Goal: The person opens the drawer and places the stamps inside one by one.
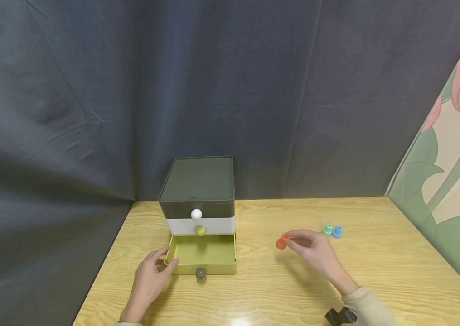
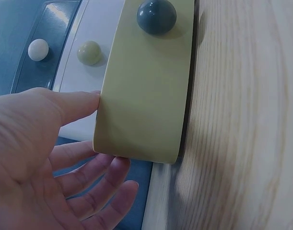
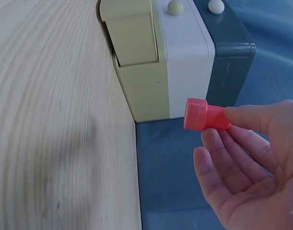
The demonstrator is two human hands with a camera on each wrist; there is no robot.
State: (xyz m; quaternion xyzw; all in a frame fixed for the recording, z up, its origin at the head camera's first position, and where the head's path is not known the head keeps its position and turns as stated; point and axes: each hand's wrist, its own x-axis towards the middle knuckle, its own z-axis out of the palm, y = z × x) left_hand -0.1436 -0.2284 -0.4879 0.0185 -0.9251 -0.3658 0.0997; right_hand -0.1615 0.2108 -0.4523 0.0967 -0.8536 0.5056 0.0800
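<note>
A three-tier drawer box (image 1: 202, 181) stands on the table, dark green, white and olive from top to bottom. Its olive bottom drawer (image 1: 207, 270) is pulled out, and its inside floor is bare. My left hand (image 1: 148, 277) holds the drawer's left front corner, thumb on the upper edge and fingers against the side wall (image 2: 136, 129). To the right of the box, my right hand (image 1: 315, 252) pinches a small red knob-shaped piece (image 3: 196, 114) above the table. The piece has a wide round base and a narrower stem, which thumb and fingers hold.
A green piece (image 1: 328, 228) and a blue piece (image 1: 337, 232) of similar shape stand side by side, beyond the right hand. The wooden table (image 1: 262, 290) meets a dark curtain (image 1: 254, 113) behind and a flower-patterned cloth (image 1: 450, 199) on the right.
</note>
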